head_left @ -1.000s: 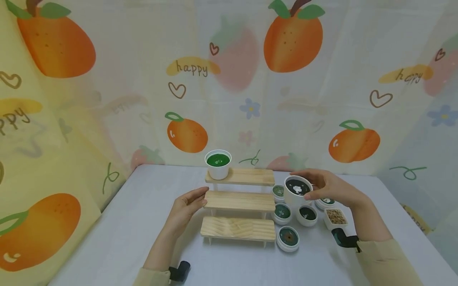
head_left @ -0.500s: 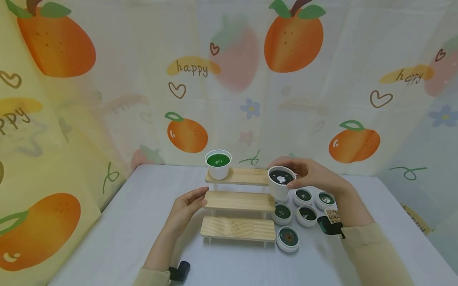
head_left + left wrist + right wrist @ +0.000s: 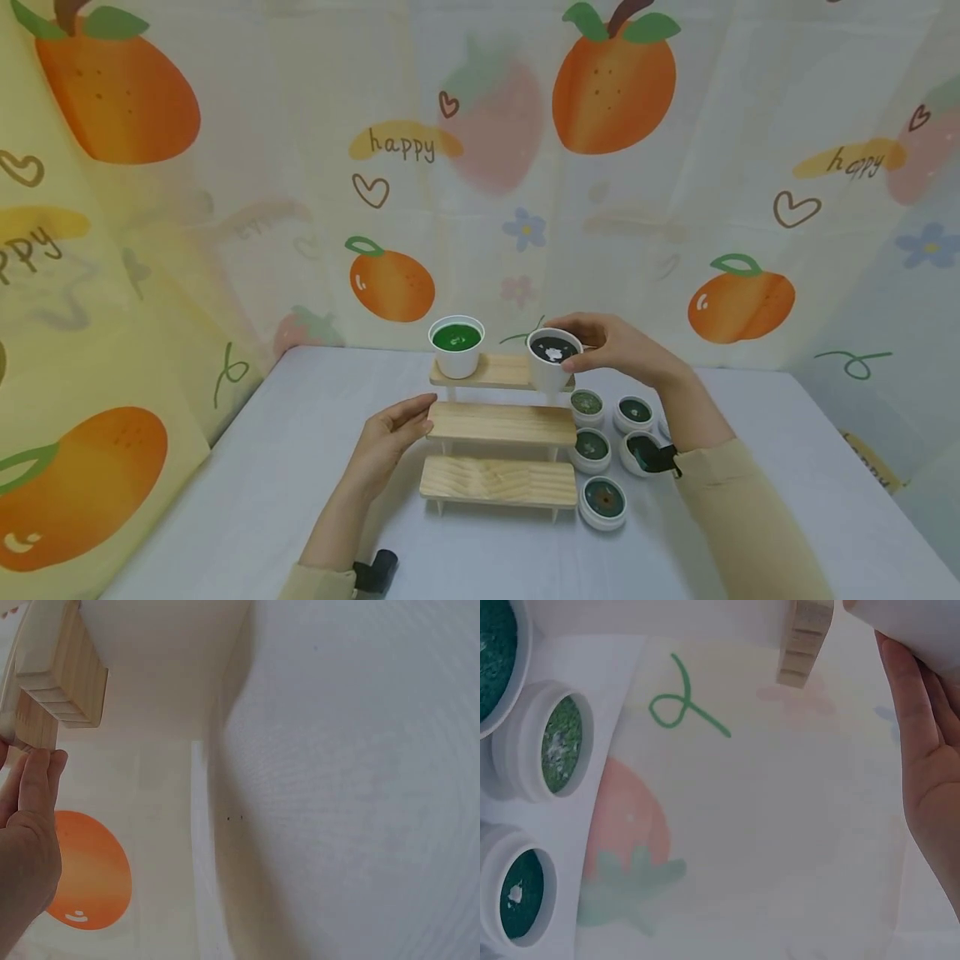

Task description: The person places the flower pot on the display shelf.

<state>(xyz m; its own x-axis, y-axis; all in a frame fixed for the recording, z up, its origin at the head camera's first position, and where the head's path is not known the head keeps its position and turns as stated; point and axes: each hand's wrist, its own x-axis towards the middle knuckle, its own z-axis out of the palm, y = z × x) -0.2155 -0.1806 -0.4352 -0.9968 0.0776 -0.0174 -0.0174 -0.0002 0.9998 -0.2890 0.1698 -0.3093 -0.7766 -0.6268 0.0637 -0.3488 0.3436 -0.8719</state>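
Note:
My right hand (image 3: 618, 350) grips a white cup (image 3: 547, 375) with a dark filling and a white patch on top. The cup is upright at the right end of the top wooden shelf (image 3: 498, 369); whether its base touches the wood, I cannot tell. Another white cup (image 3: 457, 354), filled with green, stands on that shelf's left end. My left hand (image 3: 382, 442) touches the left end of the middle shelf (image 3: 502, 422), its fingers nearly straight. In the left wrist view, the fingertips (image 3: 41, 761) meet the wooden end. The bottom shelf (image 3: 498, 482) lies in front.
Several small white tubs with green or dark fillings stand right of the shelves, among them a front tub (image 3: 602, 502) with a brown spot and a back tub (image 3: 634, 414). My right forearm covers part of this group. A fruit-print cloth (image 3: 630, 200) hangs behind the white table (image 3: 247, 483).
My right hand has carried the dark-filled cup leftward and up, from above the small tubs to the top shelf's right end. My left hand has stayed at the middle shelf.

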